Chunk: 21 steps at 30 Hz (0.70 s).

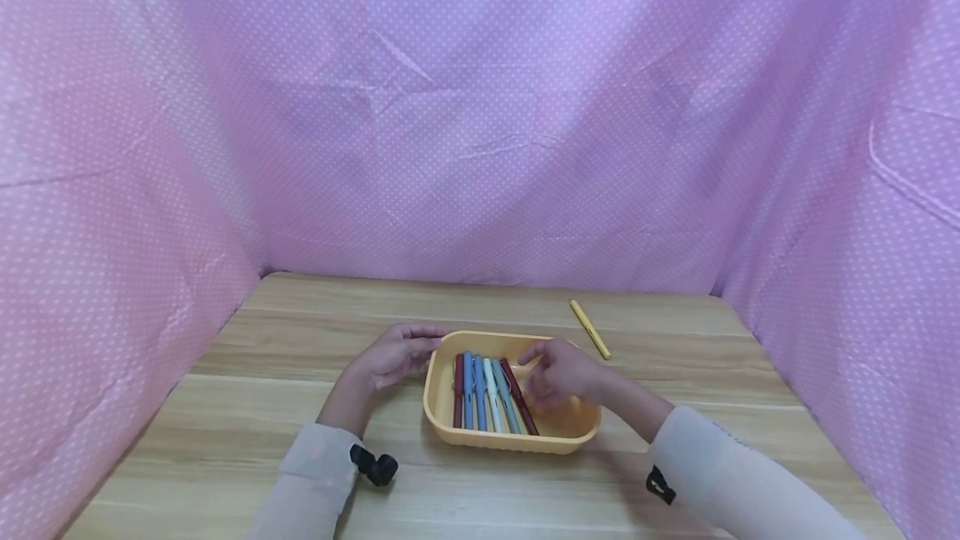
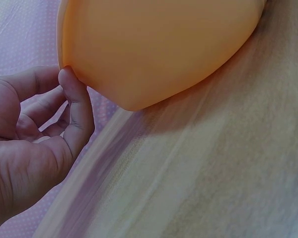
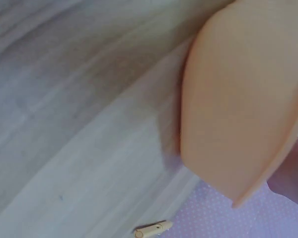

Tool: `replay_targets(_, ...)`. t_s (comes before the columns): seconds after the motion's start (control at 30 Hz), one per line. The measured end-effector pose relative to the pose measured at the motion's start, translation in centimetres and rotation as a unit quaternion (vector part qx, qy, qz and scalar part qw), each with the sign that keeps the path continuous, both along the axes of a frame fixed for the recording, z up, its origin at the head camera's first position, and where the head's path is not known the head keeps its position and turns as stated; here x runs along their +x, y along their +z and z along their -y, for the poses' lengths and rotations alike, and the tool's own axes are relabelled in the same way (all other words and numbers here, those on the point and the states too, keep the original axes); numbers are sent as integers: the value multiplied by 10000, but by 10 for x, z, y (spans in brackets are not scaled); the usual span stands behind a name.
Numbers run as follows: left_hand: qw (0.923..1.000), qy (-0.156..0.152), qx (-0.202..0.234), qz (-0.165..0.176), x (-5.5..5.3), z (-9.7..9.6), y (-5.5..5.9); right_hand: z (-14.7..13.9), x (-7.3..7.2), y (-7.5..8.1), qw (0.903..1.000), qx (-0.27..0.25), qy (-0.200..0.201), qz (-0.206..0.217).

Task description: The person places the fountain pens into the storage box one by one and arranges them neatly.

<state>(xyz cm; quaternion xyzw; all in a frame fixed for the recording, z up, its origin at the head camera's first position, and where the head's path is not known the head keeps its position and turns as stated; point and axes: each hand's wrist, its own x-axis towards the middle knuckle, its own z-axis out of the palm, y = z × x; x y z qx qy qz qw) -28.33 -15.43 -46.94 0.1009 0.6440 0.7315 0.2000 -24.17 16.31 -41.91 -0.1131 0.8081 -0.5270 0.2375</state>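
Note:
A yellow-orange plastic basket (image 1: pixel 517 442) sits on the table, with several pens lying side by side in its left and middle part. Among them are a dark red pen (image 1: pixel 458 390) at the left, a blue pen (image 1: pixel 468 390), a pale green pen (image 1: pixel 492 394) and another dark red pen (image 1: pixel 519 397) at the right, lying aslant. At the basket's far left corner, my left hand (image 1: pixel 401 354) pinches the rim between thumb and fingers. Inside the right part, my right hand (image 1: pixel 558 372) hovers beside the slanted pen, slightly blurred; nothing shows in its fingers.
Beyond the basket's right end, a yellow pen (image 1: pixel 590 329) lies on the wooden table (image 1: pixel 300 332). Pink dotted cloth (image 1: pixel 480 148) hangs around the table's back and both sides.

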Motion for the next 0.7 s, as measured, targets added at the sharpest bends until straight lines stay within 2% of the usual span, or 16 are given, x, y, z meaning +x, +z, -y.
replay_targets(0.23,10000,-19,8,27,-1,1,-1,-4,-7,15,9997,-227,60,18)
replay_targets(0.7,10000,-37,-78,-16,-2,1,-1,-28,-30,35,9988,-296,-312,-241)
